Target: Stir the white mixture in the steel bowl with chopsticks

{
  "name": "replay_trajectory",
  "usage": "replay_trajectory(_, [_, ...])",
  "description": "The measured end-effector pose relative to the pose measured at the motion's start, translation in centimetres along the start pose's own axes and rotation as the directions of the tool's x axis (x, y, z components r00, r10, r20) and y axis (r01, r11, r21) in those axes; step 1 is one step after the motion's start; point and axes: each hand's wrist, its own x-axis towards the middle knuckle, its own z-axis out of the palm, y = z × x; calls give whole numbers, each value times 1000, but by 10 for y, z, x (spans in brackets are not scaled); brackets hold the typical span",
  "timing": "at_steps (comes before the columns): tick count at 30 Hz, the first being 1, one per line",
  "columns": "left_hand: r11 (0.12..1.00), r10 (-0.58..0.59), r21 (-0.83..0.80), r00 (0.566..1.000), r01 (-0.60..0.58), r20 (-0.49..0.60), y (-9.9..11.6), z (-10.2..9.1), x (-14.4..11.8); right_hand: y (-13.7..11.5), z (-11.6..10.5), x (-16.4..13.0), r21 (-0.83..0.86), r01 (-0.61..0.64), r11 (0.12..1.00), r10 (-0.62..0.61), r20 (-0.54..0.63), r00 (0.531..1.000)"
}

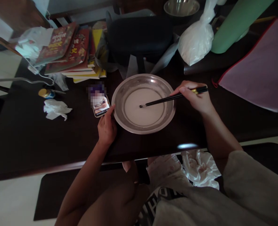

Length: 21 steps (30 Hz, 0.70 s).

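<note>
A round metal basin (117, 117) stands on the dark table, with a whitish liquid or paste (139, 117) covering its bottom. My right hand (195, 95) is closed around black chopsticks (162, 100) with gold bands, held at a low slant over the basin. Their pale tips reach the white contents near the middle. My left hand (107, 127) grips the basin's left rim, its fingers partly hidden below the edge. Just beyond that hand lies a phone (100, 106) with its screen lit, partly blurred out.
Stacked books (68, 53) stand at the back left, near a small gold-lidded jar (46, 93) and a crumpled tissue (56, 109). Behind the basin sits a black case (140, 36). Back right are a bag of white powder (196, 42), a green cylinder (237, 25) and a pink cloth (258, 69).
</note>
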Motion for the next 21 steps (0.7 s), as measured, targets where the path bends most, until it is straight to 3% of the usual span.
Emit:
replay_trajectory(2, [1000,3,5,1000,-3,-4,0,0,0,0,-1,0,29,-10,1000,10,-21,1000])
replay_trajectory(7, [1000,10,4,1000,-10,0,2,-1,1,2,0,-1,8,-7,1000,6,100,995])
replay_trajectory(13, [999,35,-1,999,-35,16,3,-2,2,3,-2,1,-1,3,1000,-3,-22,1000])
replay_trajectory(18, [999,49,-3,999,-49,2,2,-1,1,1,0,0,3,-14,1000,14,100,995])
replay_trajectory(21, [999,48,19,999,-48,-1,1,0,1,2,-1,0,-8,0,1000,0,52,999])
